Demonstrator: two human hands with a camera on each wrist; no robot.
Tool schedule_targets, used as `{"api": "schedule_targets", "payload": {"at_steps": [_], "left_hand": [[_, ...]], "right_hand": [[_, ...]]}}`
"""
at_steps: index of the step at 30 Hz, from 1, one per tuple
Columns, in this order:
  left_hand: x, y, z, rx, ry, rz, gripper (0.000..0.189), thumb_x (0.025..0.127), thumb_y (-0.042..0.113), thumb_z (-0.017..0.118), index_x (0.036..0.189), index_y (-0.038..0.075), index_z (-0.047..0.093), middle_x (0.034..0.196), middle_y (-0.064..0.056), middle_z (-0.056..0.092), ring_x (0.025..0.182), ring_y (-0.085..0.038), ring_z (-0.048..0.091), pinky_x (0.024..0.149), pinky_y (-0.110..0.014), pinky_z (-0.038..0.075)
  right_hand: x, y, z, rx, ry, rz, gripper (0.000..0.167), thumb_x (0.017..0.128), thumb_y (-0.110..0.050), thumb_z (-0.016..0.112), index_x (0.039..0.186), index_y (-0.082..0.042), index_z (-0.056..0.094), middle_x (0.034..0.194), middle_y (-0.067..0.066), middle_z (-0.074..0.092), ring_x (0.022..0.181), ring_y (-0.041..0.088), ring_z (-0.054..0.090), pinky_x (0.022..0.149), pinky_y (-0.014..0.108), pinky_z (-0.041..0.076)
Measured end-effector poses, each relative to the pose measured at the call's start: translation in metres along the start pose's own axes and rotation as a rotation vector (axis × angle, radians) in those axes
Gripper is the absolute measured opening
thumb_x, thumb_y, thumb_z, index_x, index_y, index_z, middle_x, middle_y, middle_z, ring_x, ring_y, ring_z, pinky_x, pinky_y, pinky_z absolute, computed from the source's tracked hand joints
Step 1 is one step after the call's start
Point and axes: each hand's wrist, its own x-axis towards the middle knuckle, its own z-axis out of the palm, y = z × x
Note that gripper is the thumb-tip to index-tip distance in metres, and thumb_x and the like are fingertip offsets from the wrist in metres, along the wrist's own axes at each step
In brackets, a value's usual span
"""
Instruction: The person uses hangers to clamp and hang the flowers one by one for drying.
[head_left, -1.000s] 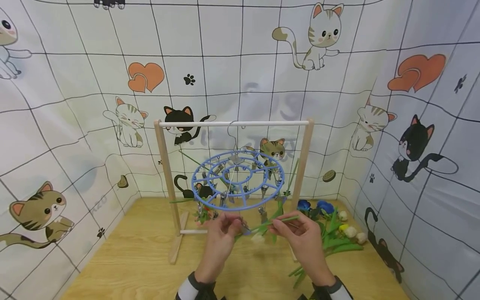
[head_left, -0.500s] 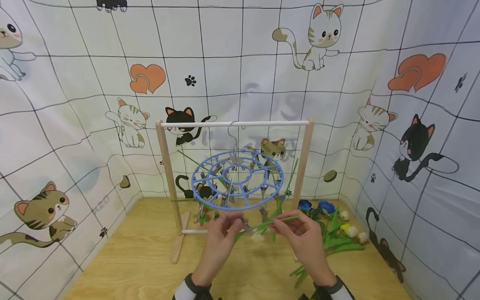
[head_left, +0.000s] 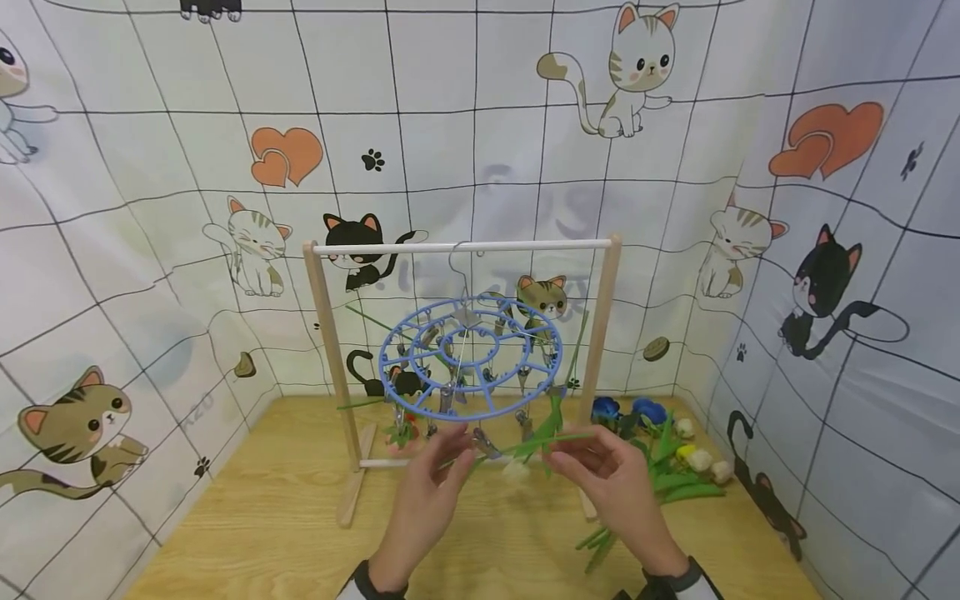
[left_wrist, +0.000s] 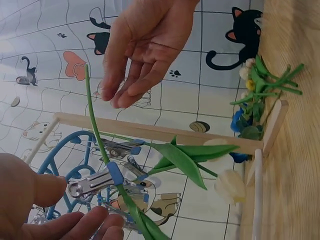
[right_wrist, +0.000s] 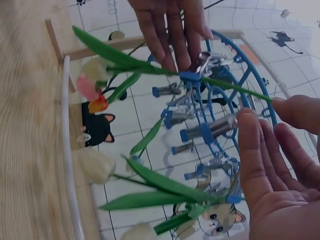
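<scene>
A blue-tipped metal clip (head_left: 486,444) hanging at the front of the round blue drying rack (head_left: 491,414) grips a green artificial flower stem (left_wrist: 95,115). My left hand (head_left: 427,483) is beside this clip, thumb and fingers spread around its handle end with a gap in the left wrist view. My right hand (head_left: 611,479) is near the free end of the stem, its fingers relaxed and holding nothing. Long leaves (right_wrist: 107,55) spread from the stem on the far side of the clip. Another clip nearby holds a white tulip (left_wrist: 230,186), bloom downward.
The rack hangs by a hook from the white bar (head_left: 540,245) of a wooden stand (head_left: 324,325). Several other clips and flowers dangle below it. At the right on the table (head_left: 247,517) lie blue roses (head_left: 648,410) and pale tulips (head_left: 700,460).
My left hand has loosened from the clip and drawn slightly left and down. My right fingers have opened off the stem, which stays in the clip.
</scene>
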Motion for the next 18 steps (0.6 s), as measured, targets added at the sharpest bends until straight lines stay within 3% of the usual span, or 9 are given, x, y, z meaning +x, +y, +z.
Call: {"api": "schedule_targets", "payload": {"at_steps": [4, 8, 13, 18], "left_hand": [[-0.006, -0.002, -0.002, 0.061, 0.014, 0.027, 0.04, 0.116, 0.017, 0.075, 0.153, 0.003, 0.07, 0.143, -0.012, 0.081, 0.134, -0.036, 0.078, 0.114, -0.036, 0.067], [-0.012, -0.003, -0.004, 0.086, 0.024, 0.043, 0.034, 0.112, 0.01, 0.078, 0.146, 0.004, 0.074, 0.141, -0.009, 0.082, 0.129, -0.032, 0.08, 0.112, -0.033, 0.068], [-0.02, -0.005, -0.008, 0.131, 0.022, 0.099, 0.028, 0.112, 0.01, 0.079, 0.139, 0.009, 0.077, 0.139, -0.006, 0.083, 0.126, -0.029, 0.081, 0.109, -0.036, 0.069], [-0.027, -0.007, -0.012, 0.18, 0.029, 0.172, 0.021, 0.11, 0.007, 0.08, 0.132, 0.01, 0.079, 0.131, -0.004, 0.085, 0.119, -0.028, 0.083, 0.102, -0.036, 0.072]], "right_hand": [[-0.002, 0.009, -0.017, -0.119, -0.032, 0.062, 0.027, 0.112, -0.017, 0.081, 0.137, -0.005, 0.078, 0.133, 0.017, 0.084, 0.113, 0.011, 0.084, 0.098, 0.028, 0.07], [-0.003, 0.022, -0.039, -0.335, -0.06, 0.131, 0.018, 0.112, -0.024, 0.082, 0.129, -0.018, 0.082, 0.127, 0.011, 0.086, 0.105, 0.005, 0.082, 0.092, 0.025, 0.068], [-0.003, 0.04, -0.066, -0.638, -0.151, 0.187, 0.021, 0.106, -0.005, 0.083, 0.126, -0.014, 0.083, 0.124, 0.005, 0.083, 0.101, 0.011, 0.078, 0.086, 0.03, 0.068], [-0.003, 0.063, -0.084, -0.83, -0.289, 0.25, 0.038, 0.091, 0.014, 0.081, 0.119, -0.012, 0.084, 0.124, 0.009, 0.078, 0.108, 0.025, 0.076, 0.088, 0.048, 0.069]]}}
